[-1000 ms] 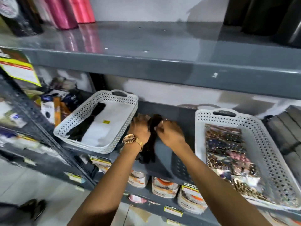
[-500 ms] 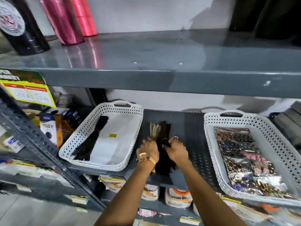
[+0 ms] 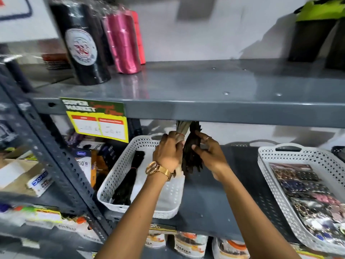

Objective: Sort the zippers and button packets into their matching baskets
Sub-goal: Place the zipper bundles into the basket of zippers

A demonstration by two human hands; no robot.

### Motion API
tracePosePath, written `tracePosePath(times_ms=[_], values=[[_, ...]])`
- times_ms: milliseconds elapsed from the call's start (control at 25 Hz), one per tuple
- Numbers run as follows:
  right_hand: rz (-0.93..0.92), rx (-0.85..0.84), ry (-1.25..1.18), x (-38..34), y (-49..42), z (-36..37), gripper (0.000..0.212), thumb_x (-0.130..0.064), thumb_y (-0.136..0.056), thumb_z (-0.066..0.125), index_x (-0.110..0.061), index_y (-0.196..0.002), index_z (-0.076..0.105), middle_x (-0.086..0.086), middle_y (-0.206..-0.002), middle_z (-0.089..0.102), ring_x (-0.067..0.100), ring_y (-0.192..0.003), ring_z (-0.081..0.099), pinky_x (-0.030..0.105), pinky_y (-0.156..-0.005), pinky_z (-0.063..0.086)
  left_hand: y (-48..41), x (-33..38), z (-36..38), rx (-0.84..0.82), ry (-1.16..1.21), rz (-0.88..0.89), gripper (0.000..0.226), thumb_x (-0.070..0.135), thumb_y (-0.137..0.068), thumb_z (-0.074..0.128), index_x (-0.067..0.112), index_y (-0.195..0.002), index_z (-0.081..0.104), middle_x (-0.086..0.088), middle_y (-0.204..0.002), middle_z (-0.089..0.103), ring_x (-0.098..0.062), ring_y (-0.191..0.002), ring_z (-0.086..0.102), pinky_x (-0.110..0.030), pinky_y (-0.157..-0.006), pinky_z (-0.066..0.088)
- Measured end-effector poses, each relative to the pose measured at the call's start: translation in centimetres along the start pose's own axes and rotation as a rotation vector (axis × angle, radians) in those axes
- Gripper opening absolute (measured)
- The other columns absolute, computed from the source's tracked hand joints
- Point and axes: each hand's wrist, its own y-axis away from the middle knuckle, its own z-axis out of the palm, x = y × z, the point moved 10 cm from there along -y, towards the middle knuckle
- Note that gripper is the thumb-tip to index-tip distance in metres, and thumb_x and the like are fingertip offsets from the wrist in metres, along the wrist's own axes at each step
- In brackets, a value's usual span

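My left hand (image 3: 169, 155), with a gold watch on the wrist, grips a beige zipper bundle (image 3: 181, 130) held upright above the shelf. Beside it my right hand (image 3: 208, 154) holds a dark brown zipper bundle (image 3: 191, 156); the two bundles touch. Their tops are hidden behind the upper shelf edge. Below left stands a white perforated basket (image 3: 119, 174) with black zippers (image 3: 128, 176) lying in it. At the right a second white basket (image 3: 268, 165) holds several button packets (image 3: 306, 191).
A grey metal upper shelf (image 3: 205, 107) hangs just above my hands, carrying black and pink rolls (image 3: 123, 42). A yellow price sign (image 3: 99, 122) hangs from its edge. Boxes sit left of the zipper basket. Jars line the shelf below.
Both hands have lifted the zipper bundles off the shelf up toward the upper shelf edge. The camera has tilted upward, showing more of the top shelf.
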Motion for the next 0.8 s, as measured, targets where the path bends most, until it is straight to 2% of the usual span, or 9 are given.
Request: tracePosePath(times_ms=[80,160,240,280,440,520,640,800], values=[[0.007,-0.033,-0.005,-0.5,-0.7,3.1,0.051,-0.001,-0.091,0.052,-0.021,-0.138,0.047,-0.009,-0.105,0.064,0.013,-0.085,0.066,0.032,-0.093,0.054,-0.9,-3.4,-0.7,-0.027,-0.037,-0.052,0.030,0.032,-0.093,0.044,0.022,-0.120,0.049,-0.016,-0.112,0.063,-0.040,-0.097,0.064,-0.046,-0.080,0.054],[0.044,-0.063,0.030,0.1,-0.9,5.9,0.052,0.001,-0.090,0.051,-0.017,-0.138,0.046,-0.003,-0.115,0.065,0.016,-0.101,0.064,0.033,-0.100,0.049,-1.3,-7.0,-0.2,-0.088,-0.122,-0.104,0.034,0.032,-0.094,0.042,0.017,-0.124,0.048,-0.018,-0.113,0.064,-0.041,-0.096,0.065,-0.047,-0.080,0.055],[0.088,-0.108,0.167,1.7,-0.8,8.6,0.051,0.002,-0.089,0.050,-0.015,-0.137,0.047,0.008,-0.128,0.062,0.024,-0.118,0.059,0.034,-0.106,0.045,-0.9,-9.9,1.4,-0.174,-0.170,-0.149,0.037,0.035,-0.092,0.040,0.012,-0.120,0.050,-0.019,-0.115,0.063,-0.041,-0.100,0.064,-0.046,-0.082,0.053],[0.111,-0.142,0.269,2.6,-0.5,9.9,0.049,0.001,-0.089,0.049,-0.014,-0.136,0.049,0.011,-0.129,0.062,0.027,-0.120,0.057,0.033,-0.105,0.044,-0.4,-11.4,2.4,-0.222,-0.180,-0.184,0.038,0.036,-0.091,0.039,0.011,-0.118,0.049,-0.019,-0.116,0.063,-0.042,-0.102,0.063,-0.046,-0.083,0.053],[0.212,-0.240,0.566,6.8,1.1,14.0,0.038,0.001,-0.088,0.042,0.002,-0.125,0.052,0.021,-0.126,0.059,0.035,-0.120,0.054,0.033,-0.098,0.042,2.6,-15.7,6.4,-0.427,-0.260,-0.314,0.035,0.025,-0.094,0.036,0.005,-0.122,0.041,-0.023,-0.126,0.054,-0.044,-0.115,0.056,-0.048,-0.093,0.049],[0.304,-0.273,0.649,8.8,2.3,14.7,0.036,-0.001,-0.090,0.042,0.002,-0.124,0.053,0.021,-0.129,0.057,0.035,-0.118,0.056,0.036,-0.099,0.046,3.5,-16.5,7.5,-0.493,-0.294,-0.313,0.034,0.017,-0.094,0.035,0.003,-0.124,0.040,-0.025,-0.129,0.051,-0.045,-0.118,0.053,-0.049,-0.097,0.047],[0.375,-0.258,0.794,10.3,3.3,14.4,0.040,-0.002,-0.090,0.044,-0.001,-0.130,0.047,0.020,-0.144,0.030,0.038,-0.123,0.050,0.041,-0.105,0.042,4.0,-16.8,7.9,-0.519,-0.343,-0.306,0.037,0.014,-0.093,0.040,0.004,-0.129,0.040,-0.022,-0.133,0.046,-0.044,-0.122,0.051,-0.049,-0.100,0.045],[0.325,-0.274,0.989,9.5,3.7,14.7,0.043,-0.001,-0.088,0.052,-0.003,-0.131,0.048,0.021,-0.147,0.022,0.040,-0.123,0.051,0.042,-0.102,0.043,4.6,-16.6,8.1,-0.528,-0.467,-0.332,0.044,0.009,-0.093,0.043,0.002,-0.136,0.037,-0.019,-0.139,0.037,-0.042,-0.125,0.049,-0.049,-0.100,0.044]])
